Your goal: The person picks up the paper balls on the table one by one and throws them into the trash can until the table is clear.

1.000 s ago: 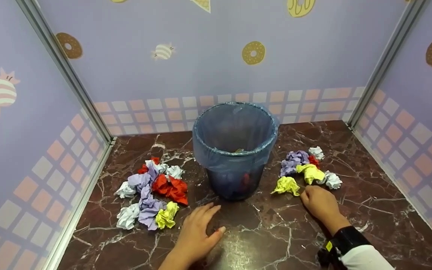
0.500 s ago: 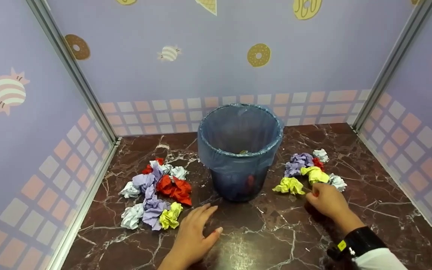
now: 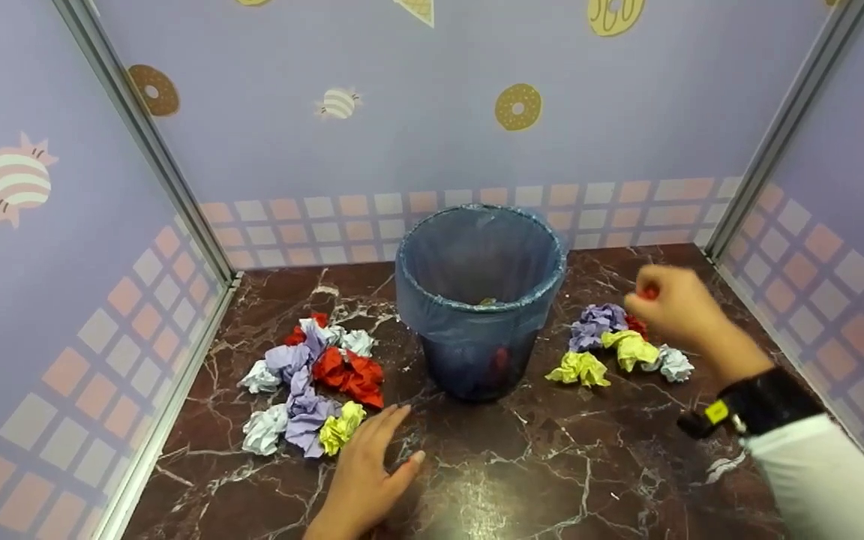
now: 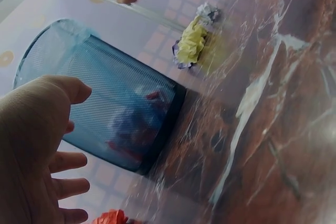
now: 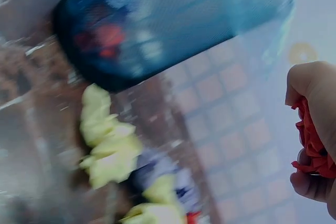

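My right hand is raised over the right-hand pile and grips a crumpled red paper ball, which shows between thumb and fingers in the right wrist view. Beneath it lie crumpled balls of purple paper, yellow paper and white paper. My left hand stays low in front of the left-hand pile with its fingers spread and relaxed, holding nothing. A yellow paper ball is right at its fingers. In the left wrist view that open hand overlaps the bin.
A dark mesh bin lined with a blue bag stands between the piles, with paper showing through its side. The left pile has red paper and purple paper. Printed wall panels enclose the marbled table.
My right hand has risen from the tabletop and moved back above the right pile, carrying the red paper ball. My left hand has drifted slightly left.
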A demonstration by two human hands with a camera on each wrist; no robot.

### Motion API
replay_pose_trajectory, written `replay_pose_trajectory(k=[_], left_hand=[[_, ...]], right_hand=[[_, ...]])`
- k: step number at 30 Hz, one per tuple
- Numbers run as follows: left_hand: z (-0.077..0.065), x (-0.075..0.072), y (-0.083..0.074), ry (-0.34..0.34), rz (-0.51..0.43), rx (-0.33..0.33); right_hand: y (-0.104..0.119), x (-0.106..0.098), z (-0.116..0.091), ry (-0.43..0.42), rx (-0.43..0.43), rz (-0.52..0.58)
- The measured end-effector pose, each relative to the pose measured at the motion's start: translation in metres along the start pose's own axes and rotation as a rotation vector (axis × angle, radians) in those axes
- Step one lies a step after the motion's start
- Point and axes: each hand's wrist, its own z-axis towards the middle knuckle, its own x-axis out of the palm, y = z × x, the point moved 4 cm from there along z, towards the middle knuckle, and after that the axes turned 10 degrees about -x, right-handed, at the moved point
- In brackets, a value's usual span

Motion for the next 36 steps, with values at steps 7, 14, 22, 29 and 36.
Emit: replay_pose_trajectory(k=[7, 14, 22, 29, 36], left_hand=[[0.002, -0.015, 0.01, -0.037, -0.01, -0.065], [0.007, -0.032, 0.025, -0.037, -0.016, -0.144], [0.017, -0.05, 0.044, -0.074, 0.0, -0.207], [0.023, -0.054, 0.053, -0.072, 0.007, -0.241], [0.013, -0.057, 0.063, -0.102, -0.011, -0.267]], right_hand=[[0.06, -0.037, 0.043, -0.014, -0.146, -0.073], [0.119, -0.052, 0.089, -0.025, -0.348, -0.175], [0.166, -0.042, 0.131, -0.063, -0.427, -0.147], [0.195, -0.007, 0.153, 0.034, -0.441, -0.128], [0.222, 0.035, 0.158, 0.163, -0.501, -0.125]])
